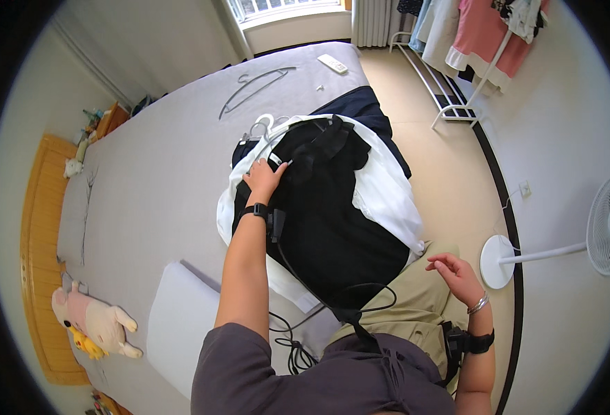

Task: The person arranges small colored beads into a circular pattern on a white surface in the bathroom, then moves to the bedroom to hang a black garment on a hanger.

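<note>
A black short-sleeved garment (326, 218) lies spread over a white garment (388, 192) on the bed in front of me. My left hand (264, 179) is on the black garment's left shoulder, close to the collar. Its grip is hard to make out, as the fingertips blend into the dark cloth. A grey hanger (279, 137) curves along the top of the black garment and partly disappears under it. My right hand (455, 277) hovers above my right thigh with slightly bent fingers and holds nothing. Dark navy cloth (362, 104) shows beneath the white garment.
Farther up the bed (144, 207) lie another grey hanger (255, 91) and a white remote control (332, 64). A folded white pad (180, 321) and plush toys (97, 321) are leftward. Black cables (297, 353) cross my lap. Rightward stand a fan (497, 262) and a clothes rack (455, 111).
</note>
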Motion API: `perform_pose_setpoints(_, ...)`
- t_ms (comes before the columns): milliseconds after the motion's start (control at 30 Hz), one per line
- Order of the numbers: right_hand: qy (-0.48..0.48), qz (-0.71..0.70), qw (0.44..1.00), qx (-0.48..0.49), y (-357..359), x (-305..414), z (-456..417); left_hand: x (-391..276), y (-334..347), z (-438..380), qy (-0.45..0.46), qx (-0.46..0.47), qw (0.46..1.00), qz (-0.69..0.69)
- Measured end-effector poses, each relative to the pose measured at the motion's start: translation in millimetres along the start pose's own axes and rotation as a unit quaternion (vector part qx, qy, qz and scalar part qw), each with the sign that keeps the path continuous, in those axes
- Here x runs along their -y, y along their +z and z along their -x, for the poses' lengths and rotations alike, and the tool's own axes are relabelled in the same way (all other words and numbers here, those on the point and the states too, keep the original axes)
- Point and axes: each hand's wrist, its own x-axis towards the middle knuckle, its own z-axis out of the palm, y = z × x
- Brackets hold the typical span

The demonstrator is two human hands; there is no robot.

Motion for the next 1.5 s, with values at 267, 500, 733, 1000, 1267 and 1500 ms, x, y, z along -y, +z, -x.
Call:
perform_pose_setpoints(267, -0.047, 0.05, 0.998, 0.006, 50.1, 2.9, -0.6, -11.5, -0.5, 82.0, 0.234, 0.12, 0.959, 0.109)
perform_pose_setpoints(500, -0.067, 0.005, 0.995, -0.078, 55.4, -32.3, 9.0, -85.5, -34.2, 272.1, 0.351, 0.323, 0.835, 0.274)
perform_pose_setpoints(733, -0.086, 0.038, 0.991, -0.094, 61.5, -47.8, 25.7, -105.0, -20.4, 297.2, 0.35, 0.005, 0.908, 0.229)
perform_pose_setpoints(1000, -0.088, -0.095, 0.987, -0.09, 55.2, -73.6, 45.8, -121.9, 14.7, 244.4, 0.21, 0.39, 0.782, 0.438)
perform_pose_setpoints(1267, -0.204, -0.033, 0.95, -0.236, 67.1, -86.5, 43.0, -164.3, -55.2, 319.4, 0.37, 0.095, 0.892, 0.24)
perform_pose_setpoints(1500, -0.304, 0.002, 0.898, -0.318, 70.1, -57.2, 62.7, -186.5, -94.4, 392.8, 0.449, 0.06, 0.842, 0.293)
